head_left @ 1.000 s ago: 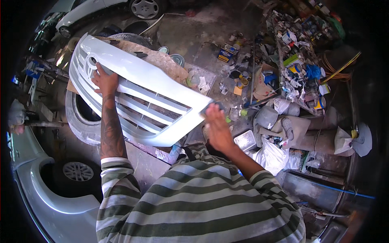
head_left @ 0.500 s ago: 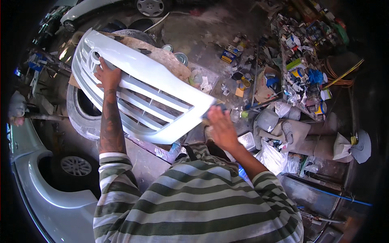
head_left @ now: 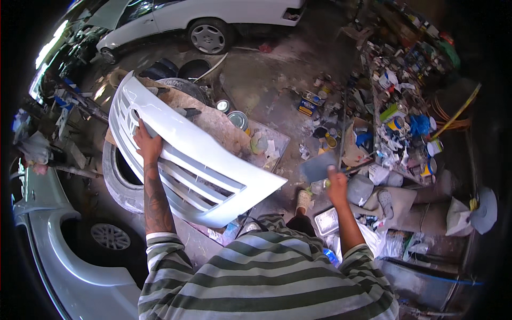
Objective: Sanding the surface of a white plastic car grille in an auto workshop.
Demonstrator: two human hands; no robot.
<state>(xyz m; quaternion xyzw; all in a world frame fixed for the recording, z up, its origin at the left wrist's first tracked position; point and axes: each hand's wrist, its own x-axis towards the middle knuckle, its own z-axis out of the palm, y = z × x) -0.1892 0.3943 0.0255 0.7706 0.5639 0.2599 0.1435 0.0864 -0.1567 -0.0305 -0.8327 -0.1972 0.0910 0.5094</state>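
Note:
A white car grille [head_left: 200, 136] lies slanted in front of me, its slats toward my left and its pointed end toward my right. My left hand [head_left: 148, 145] grips it at the slats, just below the round hole near its far end; some fingertips are hidden. Off to the right, apart from the grille, my right hand [head_left: 337, 185] is closed on one corner of a dark grey sheet of sandpaper [head_left: 316, 166], which hangs out flat to the left of the fist.
Beneath the grille are a worn board [head_left: 213, 125] and tyres [head_left: 120, 184]. Open cans [head_left: 238, 120] stand behind it. A cluttered rack [head_left: 397, 101] fills the right side, a grey car fender [head_left: 88, 261] the lower left. A white car [head_left: 176, 18] is parked at the back.
My right hand has come away from the grille's right end and moved right, with the sheet now spread out in view. My left hand stays on the grille. The view has shifted.

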